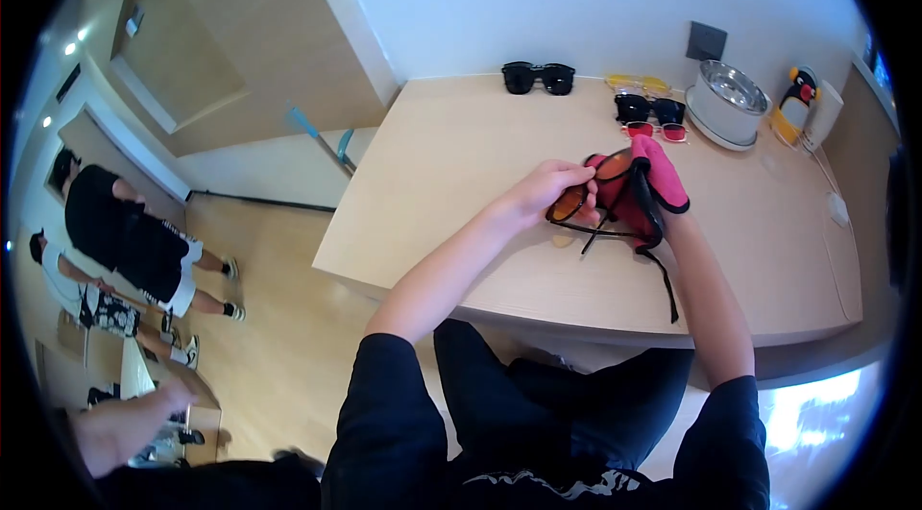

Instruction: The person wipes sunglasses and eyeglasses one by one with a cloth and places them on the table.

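Note:
My left hand [555, 185] is closed on a pair of sunglasses [573, 204] with orange lenses and dark frames, held over the table [451, 174]. One lens rests against a pink cloth [661, 174] with black edging, which covers my right hand. It looks like a pouch or a glove; I cannot tell which. A black cord [663, 279] hangs from it towards the table's front edge. The fingers of my right hand are hidden under the pink fabric, close around the far side of the sunglasses.
Along the wall lie black sunglasses [538, 78], yellow glasses [639, 84], another black pair [650, 109] and red-lensed glasses [657, 132]. A white-and-metal bowl [730, 105], a penguin figure [797, 97] and a white cable [837, 212] are at right. People [125, 222] stand at left.

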The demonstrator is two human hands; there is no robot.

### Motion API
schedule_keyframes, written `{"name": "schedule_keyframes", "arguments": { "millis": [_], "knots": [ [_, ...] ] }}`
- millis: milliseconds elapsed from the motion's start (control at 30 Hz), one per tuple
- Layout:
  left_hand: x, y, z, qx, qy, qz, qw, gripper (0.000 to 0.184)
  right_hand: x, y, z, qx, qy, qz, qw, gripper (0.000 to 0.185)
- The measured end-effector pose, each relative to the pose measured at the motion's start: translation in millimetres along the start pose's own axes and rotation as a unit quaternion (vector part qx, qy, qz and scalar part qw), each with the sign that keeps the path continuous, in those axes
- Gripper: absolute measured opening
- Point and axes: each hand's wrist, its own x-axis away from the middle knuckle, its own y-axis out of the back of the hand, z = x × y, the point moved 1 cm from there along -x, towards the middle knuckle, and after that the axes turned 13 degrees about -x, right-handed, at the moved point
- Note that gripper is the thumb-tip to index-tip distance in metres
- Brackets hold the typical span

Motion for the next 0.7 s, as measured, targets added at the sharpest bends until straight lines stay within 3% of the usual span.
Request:
{"name": "schedule_keyframes", "arguments": {
  "millis": [133,167,200,267,400,467,500,700],
  "knots": [
    [1,6,-4,-0.003,-0.017,0.033,0.999,0.025,8,-2,6,0.176,0.068,-0.047,0.981,0.025],
    [4,6,-7,-0.005,-0.021,0.036,0.999,0.026,12,-1,8,0.181,0.067,0.02,0.981,0.027],
    [5,7,-8,-0.002,-0.022,0.033,0.999,0.026,14,0,8,0.183,0.063,0.02,0.981,0.027],
    [5,9,-8,-0.014,-0.032,0.032,0.999,0.025,16,3,9,0.189,0.047,-0.048,0.98,0.029],
    [5,12,-8,-0.017,-0.054,0.023,0.998,0.025,20,-7,2,0.195,0.068,-0.027,0.978,0.03],
    [-2,14,-4,0.007,-0.08,0.01,0.997,0.026,18,-8,-3,0.176,0.078,-0.118,0.974,0.032],
    [-2,15,-5,0.032,-0.102,0.0,0.994,0.026,11,6,2,0.217,0.041,0.031,0.975,0.031],
    [-1,30,-7,0.054,-0.152,-0.101,0.982,0.026,15,10,-11,0.225,0.003,0.053,0.973,0.029]
  ]
}}
